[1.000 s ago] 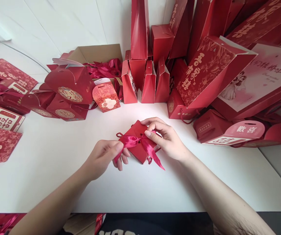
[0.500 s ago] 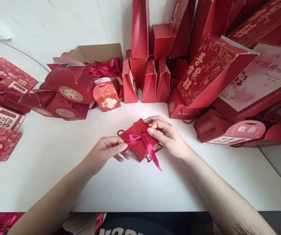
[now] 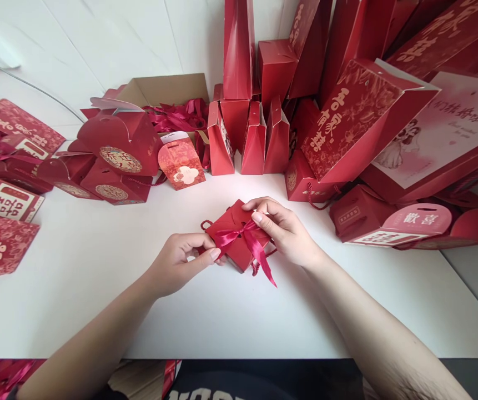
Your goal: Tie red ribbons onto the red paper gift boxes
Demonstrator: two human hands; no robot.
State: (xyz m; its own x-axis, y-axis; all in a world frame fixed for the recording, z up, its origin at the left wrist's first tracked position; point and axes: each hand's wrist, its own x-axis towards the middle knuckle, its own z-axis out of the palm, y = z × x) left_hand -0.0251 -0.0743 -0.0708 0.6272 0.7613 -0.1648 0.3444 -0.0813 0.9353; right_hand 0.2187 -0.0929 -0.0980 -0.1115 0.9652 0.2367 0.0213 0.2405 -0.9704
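While both hands work at it, the small box (image 3: 229,220) sits at frame centre, turned cornerwise over the table (image 3: 230,322). Can't tell if its base is flat down. Flap looks closed. Cord (image 3: 206,224) loops out at its left corner, more cord at lower right.

Ribbon (image 3: 258,251) crosses the top face, gathered at a knot near the middle. One tail hangs loose past the box's lower-right edge. Left hand (image 3: 179,264) pinches the left part of the ribbon between thumb and fingers. Right hand (image 3: 291,233) has thumb and index closed on the ribbon's upper-right part, other fingers along the box edge.

Status, my read: late stage. Done: box shut, ribbon on, knot formed. Open: neither side of the ribbon is let go, bow looks uneven; knot tightness can't be judged from this view.

Around it: orange box (image 3: 182,164) just beyond, left of centre; carton (image 3: 167,89) of loose ribbon behind that. Round-print boxes (image 3: 117,136) left of those, beribboned boxes at the left edge (image 3: 18,166). Tall bags (image 3: 355,116) crowd the upper right. More ribbon in the lower-left corner, below table level.
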